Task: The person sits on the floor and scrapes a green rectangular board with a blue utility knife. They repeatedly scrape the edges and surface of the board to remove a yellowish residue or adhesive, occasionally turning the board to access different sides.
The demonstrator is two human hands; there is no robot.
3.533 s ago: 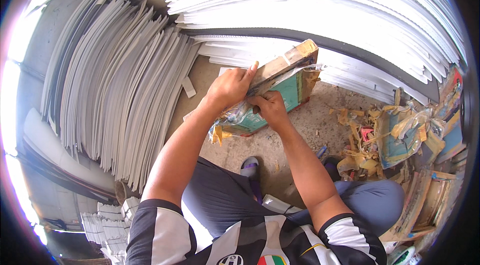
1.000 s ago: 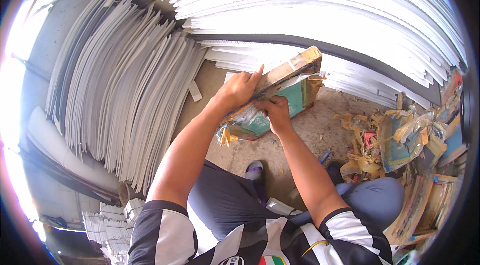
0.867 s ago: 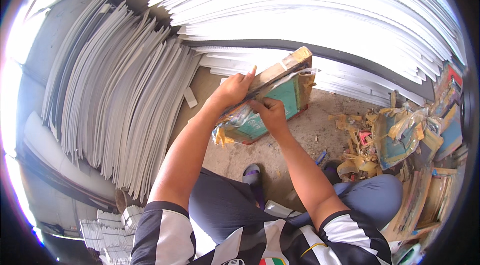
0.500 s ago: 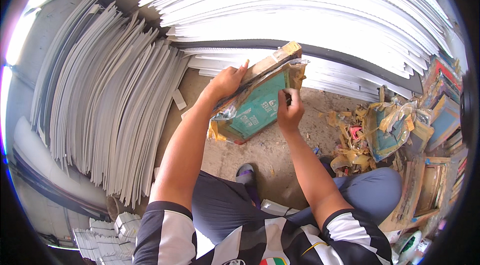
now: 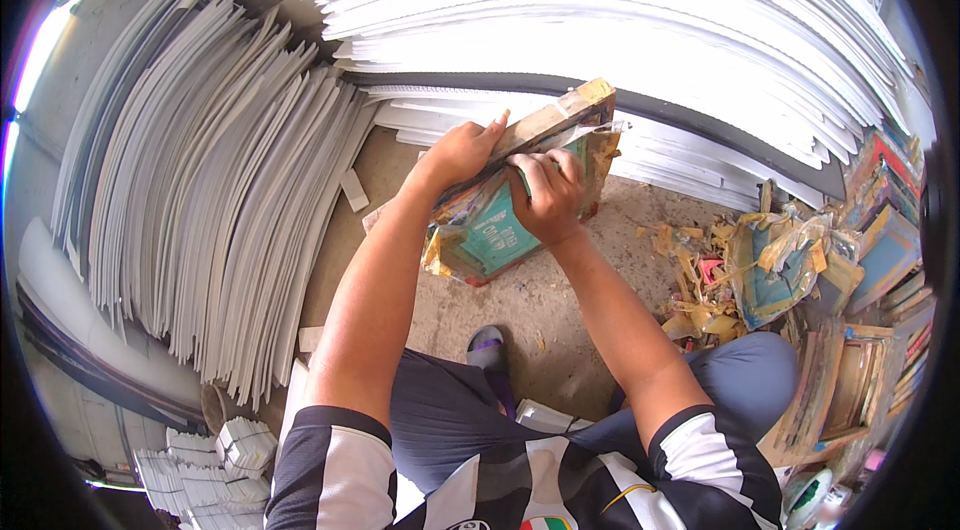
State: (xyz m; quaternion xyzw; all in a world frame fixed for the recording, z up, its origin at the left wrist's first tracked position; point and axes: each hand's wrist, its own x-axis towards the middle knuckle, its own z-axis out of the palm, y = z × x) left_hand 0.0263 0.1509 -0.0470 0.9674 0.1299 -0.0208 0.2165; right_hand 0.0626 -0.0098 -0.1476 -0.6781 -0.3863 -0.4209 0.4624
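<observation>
Banked beyond the fingers (image 5: 498,126): white sheets (image 5: 620,40), with a second stack of sheets (image 5: 215,200) to their left and concrete floor (image 5: 545,305) below. Well to the fingers' right: a heap of torn tape (image 5: 692,310). Held tilted, directly under the fingers: a wood-framed green screen (image 5: 500,232). Clamped over its top rail: left hand (image 5: 463,152). Curled near that edge: right hand (image 5: 550,195), pinch or touch impossible to tell. Apparently bared: much of the green face. Seemingly left to strip: clear film (image 5: 580,136) beside the right fingers, amber tape (image 5: 433,255) below the left.
</observation>
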